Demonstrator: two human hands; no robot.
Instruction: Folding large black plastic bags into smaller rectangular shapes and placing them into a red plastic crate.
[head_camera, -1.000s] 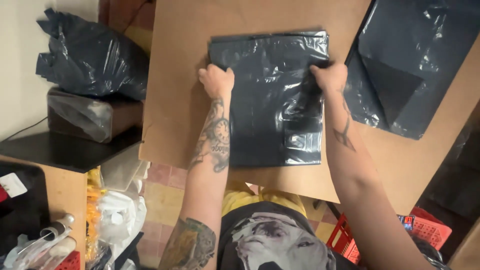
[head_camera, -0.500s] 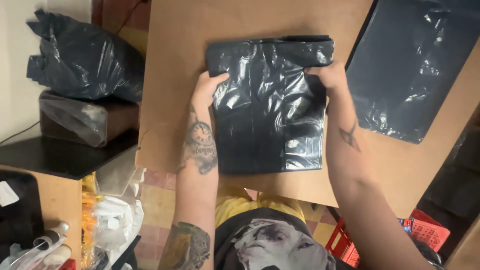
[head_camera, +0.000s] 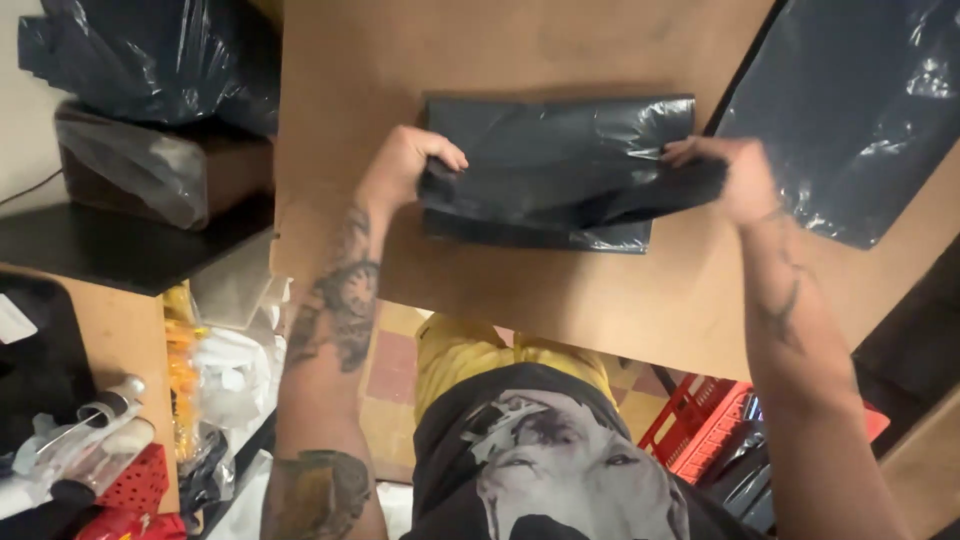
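While the brown table (head_camera: 520, 60) fills most of the view, a big sheet of dark plastic (head_camera: 850, 110) sprawls across its right side, glossy and creased, one edge running off the top. Centre stage sits the folded black plastic bag (head_camera: 555, 150), flat on the tabletop just beside that sheet but not touching it as far as I can see. Its near edge is lifted and doubled toward the far edge, so the fold looks half made.

Left hand (head_camera: 405, 170) is clamped on the bag's left end, fingers curled over the raised edge. Right hand (head_camera: 735, 180) is closed on the right end, pinching a bunched flap.

Now the risks, as I judge them. That film is slick, so a loose pinch could let one corner slide out and the layers would spring apart. Trapped air looks likely under the puffed middle, which could leave the fold lumpy. The right side is bunched more than the left, so uneven pull may skew the edges. With the large sheet so near, a stray drag could catch it.

Off to the left, another black bag (head_camera: 140, 50) is heaped above a dark box (head_camera: 150, 170), and a red basket (head_camera: 700, 425) shows below the table edge.
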